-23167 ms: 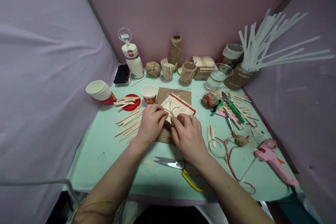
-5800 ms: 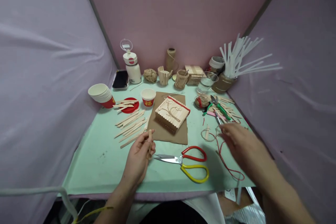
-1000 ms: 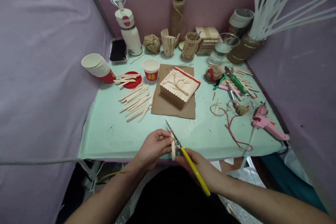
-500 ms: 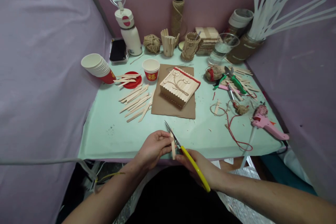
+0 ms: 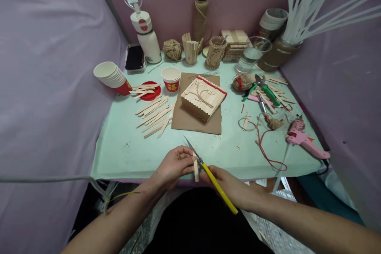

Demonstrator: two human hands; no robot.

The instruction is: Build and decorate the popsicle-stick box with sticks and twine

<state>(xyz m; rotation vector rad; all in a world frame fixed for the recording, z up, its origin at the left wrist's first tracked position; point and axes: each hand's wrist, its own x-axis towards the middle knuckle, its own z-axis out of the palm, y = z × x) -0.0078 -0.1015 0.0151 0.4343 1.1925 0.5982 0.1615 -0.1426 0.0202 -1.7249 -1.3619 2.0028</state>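
Observation:
My left hand pinches a short flat wooden craft stick close to the table's front edge. My right hand is closed around the yellow handles of a pair of scissors. The scissor blades lie across the upper part of the stick, pointing up and to the left, and now look closed or nearly so. Beyond both hands, a small box made of craft sticks, trimmed with red cord and a twine branch design, rests on a brown cardboard sheet.
Several loose craft sticks lie left of the cardboard, near a red paper cup and stacked cups. To the right are green-handled pliers, red cord and a pink glue gun. A water cup stands behind.
The scissor blades have come closer together and their tips have shifted slightly left. Both hands stay in nearly the same place, still holding the stick and the scissors.

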